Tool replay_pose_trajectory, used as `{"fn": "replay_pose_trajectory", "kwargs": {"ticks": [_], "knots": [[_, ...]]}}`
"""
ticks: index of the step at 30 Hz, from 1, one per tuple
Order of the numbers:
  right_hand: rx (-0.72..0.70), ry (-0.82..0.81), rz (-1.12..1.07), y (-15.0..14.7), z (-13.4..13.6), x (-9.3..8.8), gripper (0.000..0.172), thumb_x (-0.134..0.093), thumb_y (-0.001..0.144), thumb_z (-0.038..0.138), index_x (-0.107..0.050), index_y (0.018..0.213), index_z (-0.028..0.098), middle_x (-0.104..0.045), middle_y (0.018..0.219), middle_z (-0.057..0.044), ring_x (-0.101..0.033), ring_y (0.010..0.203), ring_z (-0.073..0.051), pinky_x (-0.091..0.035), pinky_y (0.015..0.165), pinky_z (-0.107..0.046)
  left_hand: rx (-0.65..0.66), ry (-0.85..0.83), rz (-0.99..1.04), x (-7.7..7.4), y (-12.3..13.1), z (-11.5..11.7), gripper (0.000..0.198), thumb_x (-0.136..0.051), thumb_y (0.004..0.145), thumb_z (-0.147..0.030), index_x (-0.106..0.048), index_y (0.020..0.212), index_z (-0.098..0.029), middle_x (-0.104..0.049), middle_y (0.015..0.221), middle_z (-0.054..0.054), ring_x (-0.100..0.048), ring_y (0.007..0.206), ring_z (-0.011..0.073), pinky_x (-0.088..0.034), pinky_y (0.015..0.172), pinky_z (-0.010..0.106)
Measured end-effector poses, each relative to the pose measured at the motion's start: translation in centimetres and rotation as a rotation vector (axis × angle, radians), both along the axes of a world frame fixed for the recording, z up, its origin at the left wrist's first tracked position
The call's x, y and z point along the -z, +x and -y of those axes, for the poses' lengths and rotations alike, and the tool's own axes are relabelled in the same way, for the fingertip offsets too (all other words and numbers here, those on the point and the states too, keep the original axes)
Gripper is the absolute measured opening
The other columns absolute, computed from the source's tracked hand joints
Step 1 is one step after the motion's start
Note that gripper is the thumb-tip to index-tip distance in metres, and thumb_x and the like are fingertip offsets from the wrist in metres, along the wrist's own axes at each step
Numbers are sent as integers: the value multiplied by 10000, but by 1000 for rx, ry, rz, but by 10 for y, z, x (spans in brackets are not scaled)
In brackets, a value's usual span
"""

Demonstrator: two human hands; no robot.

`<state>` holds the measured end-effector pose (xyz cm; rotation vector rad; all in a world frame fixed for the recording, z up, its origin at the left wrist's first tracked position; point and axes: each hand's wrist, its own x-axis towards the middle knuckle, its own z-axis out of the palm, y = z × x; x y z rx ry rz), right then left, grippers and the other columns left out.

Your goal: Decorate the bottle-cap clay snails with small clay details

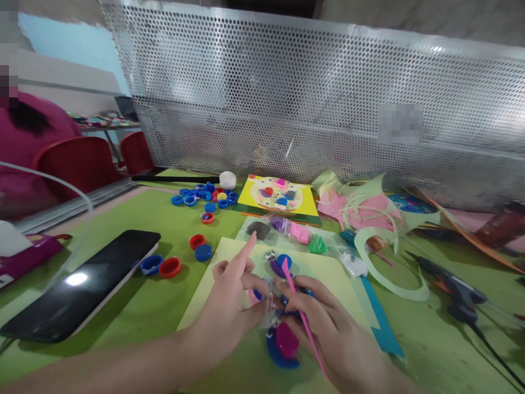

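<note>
My left hand point(233, 287) points its index finger up, while its thumb and other fingers pinch a small clear plastic bag point(269, 302). Opposite it, my right hand point(324, 317) has its fingertips at the same bag and holds a slim pink modelling tool point(307, 323) slanting across the fingers. Something blue between the hands is partly hidden. Below them on the pale yellow paper point(205, 298) lies a blue clay crescent with a magenta cap point(286, 340). Just beyond the fingers is a purple clay piece with a blue cap point(284, 261).
Bags of coloured clay point(299, 232) lie behind the paper. Farther back is a yellow decorated card point(246, 192). Bottle caps point(203, 252) and a phone point(86, 282) are at left; paper scraps point(361, 205) and a glue gun point(451, 287) at right. A perforated metal panel point(287, 82) stands behind.
</note>
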<state>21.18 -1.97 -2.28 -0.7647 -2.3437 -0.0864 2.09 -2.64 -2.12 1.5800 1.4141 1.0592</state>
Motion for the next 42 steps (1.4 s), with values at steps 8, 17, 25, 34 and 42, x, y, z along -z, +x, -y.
{"fn": "replay_pose_trajectory", "kwargs": {"ticks": [8, 17, 25, 34, 42], "knots": [[27, -128, -100, 1, -6, 8, 219, -496, 916, 194, -499, 1131, 232, -717, 1007, -92, -646, 1076, -246, -615, 752, -337, 0, -127, 281, 2, -3, -10, 921, -615, 781, -381, -61, 1489, -180, -632, 753, -30, -623, 781, 191, -467, 704, 314], [44, -230, -139, 10, -13, 7, 250, -547, 888, 178, -480, 1118, 250, -663, 1111, -131, -635, 1077, -250, -589, 812, -395, 15, -248, 453, 0, -8, -15, 862, -641, 795, -393, -149, 1471, -183, -686, 764, -61, -684, 542, 148, -474, 771, 335], [21, -233, -145, 12, -13, 4, 181, -539, 897, 172, -469, 1044, 249, -678, 1076, -102, -611, 1107, -222, -583, 831, -370, -42, -213, 452, -5, -12, -15, 953, -753, 671, -307, -216, 1445, -164, -698, 699, -77, -675, 545, 146, -521, 747, 316], [-32, -99, -39, 5, -10, 5, 101, -471, 945, 208, -500, 1038, 180, -729, 1004, -127, -656, 1047, -282, -627, 704, -354, 36, -57, -34, -4, -12, -11, 864, -658, 730, -293, -214, 1469, -229, -735, 783, 0, -596, 1029, 258, -470, 842, 348], [17, -42, -11, 3, -5, 2, 115, -409, 975, 248, -506, 989, 188, -747, 1006, -119, -687, 1000, -270, -637, 677, -334, 165, 141, -237, 3, -12, -4, 815, -522, 862, -337, 13, 1477, -353, -763, 781, -56, -584, 1045, 254, -272, 973, 444]]}}
